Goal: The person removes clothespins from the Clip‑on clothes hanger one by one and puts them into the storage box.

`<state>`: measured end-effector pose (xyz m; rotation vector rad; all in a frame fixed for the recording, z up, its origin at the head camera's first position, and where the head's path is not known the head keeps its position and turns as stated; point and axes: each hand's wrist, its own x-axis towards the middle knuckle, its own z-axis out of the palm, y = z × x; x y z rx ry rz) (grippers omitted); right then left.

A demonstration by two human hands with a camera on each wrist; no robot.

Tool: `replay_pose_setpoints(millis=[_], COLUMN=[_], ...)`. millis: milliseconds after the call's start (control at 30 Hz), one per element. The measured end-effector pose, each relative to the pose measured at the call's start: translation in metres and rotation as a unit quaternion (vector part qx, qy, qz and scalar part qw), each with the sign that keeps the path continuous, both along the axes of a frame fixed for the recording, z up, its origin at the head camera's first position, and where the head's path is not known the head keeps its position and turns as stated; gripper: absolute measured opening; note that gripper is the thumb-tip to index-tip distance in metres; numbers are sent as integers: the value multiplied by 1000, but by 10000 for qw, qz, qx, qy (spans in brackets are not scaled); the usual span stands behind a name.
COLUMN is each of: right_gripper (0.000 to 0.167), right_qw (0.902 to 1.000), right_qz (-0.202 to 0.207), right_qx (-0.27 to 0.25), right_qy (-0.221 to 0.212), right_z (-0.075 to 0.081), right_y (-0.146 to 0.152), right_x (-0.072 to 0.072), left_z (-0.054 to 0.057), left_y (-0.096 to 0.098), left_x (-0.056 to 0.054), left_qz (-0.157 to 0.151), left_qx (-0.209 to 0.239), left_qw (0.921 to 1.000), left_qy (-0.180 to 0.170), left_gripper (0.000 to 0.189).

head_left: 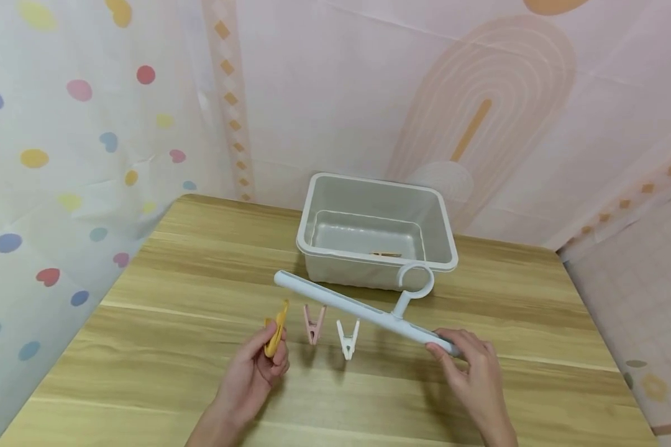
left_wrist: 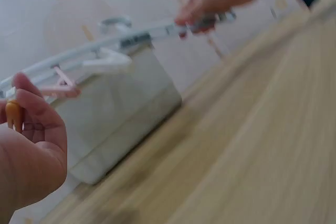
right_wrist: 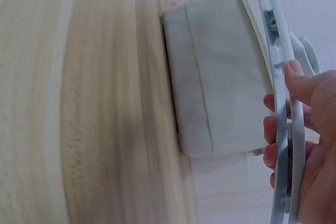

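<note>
My left hand (head_left: 251, 372) pinches a yellow-orange clothespin (head_left: 278, 329) between thumb and fingers, left of the other pegs. My right hand (head_left: 472, 372) grips the right end of a pale blue hanger (head_left: 341, 302), which is held tilted above the table with its round hook (head_left: 416, 280) toward the back. Just below the hanger's bar in the head view are a pink clothespin (head_left: 314, 326) and a white clothespin (head_left: 348, 340). The left wrist view shows the pink clothespin (left_wrist: 62, 85) and white clothespin (left_wrist: 107, 61) close along the bar.
A grey plastic bin (head_left: 307, 248) stands at the back of the wooden table (head_left: 162, 323), behind the hanger. Inside lies a small orange-brown piece (head_left: 386, 253). Patterned curtains (head_left: 324, 93) hang behind and to the sides of the table.
</note>
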<state>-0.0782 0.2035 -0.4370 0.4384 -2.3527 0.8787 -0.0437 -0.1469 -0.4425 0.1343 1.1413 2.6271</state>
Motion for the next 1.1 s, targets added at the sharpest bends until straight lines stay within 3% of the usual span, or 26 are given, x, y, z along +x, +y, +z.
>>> replay_pose_setpoints(millis=[133,367,500,800,967,1100], right_gripper=[29,27,26,26,26,26], right_qw=[10000,9998,9996,9989,9982,9980], right_qz=[-16,-98,-139,-264,-311,-309], right_qx=[-14,120,198,354,483,526], right_qy=[15,-77,-138,-177,-155,-134], right_z=[1,1,0,-5,-7,-9], right_y=[1,2,1,2,3,2], right_x=[-2,-2,-2,0,1,1], left_z=[1,3,4,19,35,47], left_y=[4,7,7,7,7,7], left_x=[2,4,5,0,-9,-18], left_qz=[581,1230,1594,2406,2540,2455], left_qx=[-1246,-2345,-2614,-3185,-3393,-3647], left_qw=[9905,9630,9495,9154,9034,8961], left_qy=[30,506,693,520,643,609], left_gripper=[27,12,7,15,20,25])
